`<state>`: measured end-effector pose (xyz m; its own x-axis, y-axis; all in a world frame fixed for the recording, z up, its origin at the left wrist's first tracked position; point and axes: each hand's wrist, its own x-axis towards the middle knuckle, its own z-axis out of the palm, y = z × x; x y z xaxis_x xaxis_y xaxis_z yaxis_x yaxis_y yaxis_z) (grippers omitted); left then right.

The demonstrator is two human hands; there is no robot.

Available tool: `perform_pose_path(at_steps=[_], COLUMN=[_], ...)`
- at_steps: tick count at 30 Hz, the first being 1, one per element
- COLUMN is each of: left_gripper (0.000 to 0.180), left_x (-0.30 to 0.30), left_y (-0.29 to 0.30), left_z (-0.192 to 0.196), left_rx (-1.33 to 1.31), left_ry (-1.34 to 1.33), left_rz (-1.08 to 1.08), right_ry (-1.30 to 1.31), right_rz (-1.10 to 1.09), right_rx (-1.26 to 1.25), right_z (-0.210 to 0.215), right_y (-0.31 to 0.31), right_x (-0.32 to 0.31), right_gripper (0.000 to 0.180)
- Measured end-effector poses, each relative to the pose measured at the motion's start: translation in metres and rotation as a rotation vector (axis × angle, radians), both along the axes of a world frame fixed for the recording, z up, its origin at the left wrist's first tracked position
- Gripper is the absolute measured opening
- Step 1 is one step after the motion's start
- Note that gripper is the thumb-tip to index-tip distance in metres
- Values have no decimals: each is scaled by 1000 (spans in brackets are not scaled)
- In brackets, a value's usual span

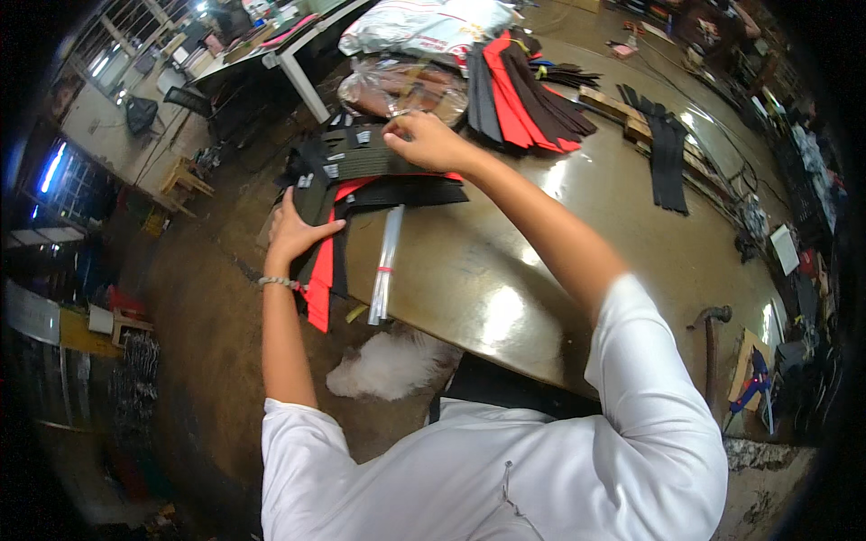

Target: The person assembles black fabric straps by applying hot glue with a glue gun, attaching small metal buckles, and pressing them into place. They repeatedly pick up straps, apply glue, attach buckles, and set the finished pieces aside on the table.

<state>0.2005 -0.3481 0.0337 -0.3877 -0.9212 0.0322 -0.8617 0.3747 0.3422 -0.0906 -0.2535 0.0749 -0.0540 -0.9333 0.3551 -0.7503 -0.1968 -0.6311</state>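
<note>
My left hand (298, 233) lies at the table's left edge on a pile of dark strips (311, 197), thumb stretched away from the fingers. Red strips (322, 279) hang down beside that thumb. Over the far end of the pile, my right hand (424, 142) is closed, fingertips curled together; whatever they pinch is hidden. Beneath it lie olive-green strips (374, 162) with small white tags (363, 137). Black strips (406, 191) extend to the right below them. A bundle of clear, shiny strips (387, 266), bound with a red band, sits nearer me.
Behind my right hand are a clear bag of brown items (406, 87), a white plastic bag (428, 27) and a fan of grey, red and brown strips (528, 99). More black strips (667, 162) lie rightward. A blue glue gun (754, 383) is far right; a white fluffy heap (392, 365) lies below.
</note>
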Motion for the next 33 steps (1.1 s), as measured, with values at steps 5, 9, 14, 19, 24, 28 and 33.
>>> perform_pose_path(at_steps=[5, 9, 14, 19, 24, 28, 33], left_gripper=[111, 88, 74, 68, 66, 65, 75], left_x=[-20, -33, -31, -31, -28, -26, -25], left_y=[17, 30, 26, 21, 14, -17, -16], left_z=[0, -3, 9, 15, 35, 66, 62], left_rx=[-221, -314, -384, -265, -212, 95, -76], left_ry=[-71, 116, 144, 200, 373, 429, 245], left_rz=[52, 100, -13, -90, -38, -119, -185], right_ry=[391, 404, 350, 437, 310, 332, 422], right_rz=[-17, -62, 21, 100, 156, 135, 98], right_rx=[138, -162, -42, 9, -93, -88, 43], right_z=[-26, -43, -27, -17, 12, 47, 39], right_y=[-40, -35, -47, -45, -55, -70, -49], right_x=[30, 44, 43, 47, 36, 24, 38], right_gripper=[83, 82, 68, 58, 55, 58, 65])
